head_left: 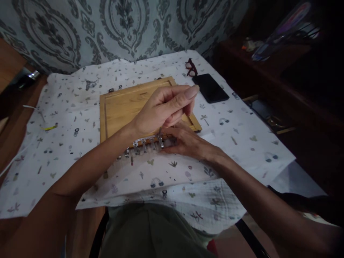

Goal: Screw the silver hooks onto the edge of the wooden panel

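Note:
My left hand (168,107) is raised over the near right part of a wooden board (126,104). Its fingers are curled with the thumb pressed along the top; whatever they may hold is hidden. Below it, my right hand (188,141) lies at the board's near edge, thumb and fingers around the right end of a silver metal strip with several clip-like prongs (145,143). The strip runs left along that edge, partly covered by my left forearm. Its exact kind is unclear in the dim light.
A white patterned cloth (177,175) covers the table. Behind the board's right side lie a black tablet or phone (211,88) and dark red glasses (191,67). A small yellow item (49,128) lies at the left. A patterned wall or curtain (123,28) stands behind.

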`<move>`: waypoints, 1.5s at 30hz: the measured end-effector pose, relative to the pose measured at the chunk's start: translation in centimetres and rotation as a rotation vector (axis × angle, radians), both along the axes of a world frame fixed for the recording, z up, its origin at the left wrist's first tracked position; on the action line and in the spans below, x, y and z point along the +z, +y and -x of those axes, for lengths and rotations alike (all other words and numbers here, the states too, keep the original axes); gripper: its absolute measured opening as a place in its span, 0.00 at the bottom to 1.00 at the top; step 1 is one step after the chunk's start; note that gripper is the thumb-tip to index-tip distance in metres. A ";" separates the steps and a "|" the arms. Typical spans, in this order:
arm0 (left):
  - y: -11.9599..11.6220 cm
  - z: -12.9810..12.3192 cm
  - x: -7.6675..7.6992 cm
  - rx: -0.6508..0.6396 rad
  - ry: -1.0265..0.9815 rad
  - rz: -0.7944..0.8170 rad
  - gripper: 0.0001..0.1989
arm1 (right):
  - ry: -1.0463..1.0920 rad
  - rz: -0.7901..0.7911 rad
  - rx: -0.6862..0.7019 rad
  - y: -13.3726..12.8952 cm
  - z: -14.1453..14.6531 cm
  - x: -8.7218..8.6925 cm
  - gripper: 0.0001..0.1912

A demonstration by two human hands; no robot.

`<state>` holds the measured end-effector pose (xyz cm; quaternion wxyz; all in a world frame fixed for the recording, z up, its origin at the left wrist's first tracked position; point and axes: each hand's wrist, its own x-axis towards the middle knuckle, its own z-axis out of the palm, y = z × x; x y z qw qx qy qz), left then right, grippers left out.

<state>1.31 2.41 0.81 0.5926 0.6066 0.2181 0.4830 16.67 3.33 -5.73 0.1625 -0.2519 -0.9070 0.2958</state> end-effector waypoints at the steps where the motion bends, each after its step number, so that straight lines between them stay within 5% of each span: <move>1: 0.0 -0.1 0.0 0.007 -0.006 -0.002 0.24 | -0.008 0.003 0.000 0.0 0.1 0.1 0.16; 45: -0.2 0.4 -0.1 0.047 -0.005 -0.008 0.25 | 0.036 0.000 -0.002 0.4 -0.1 -1.0 0.21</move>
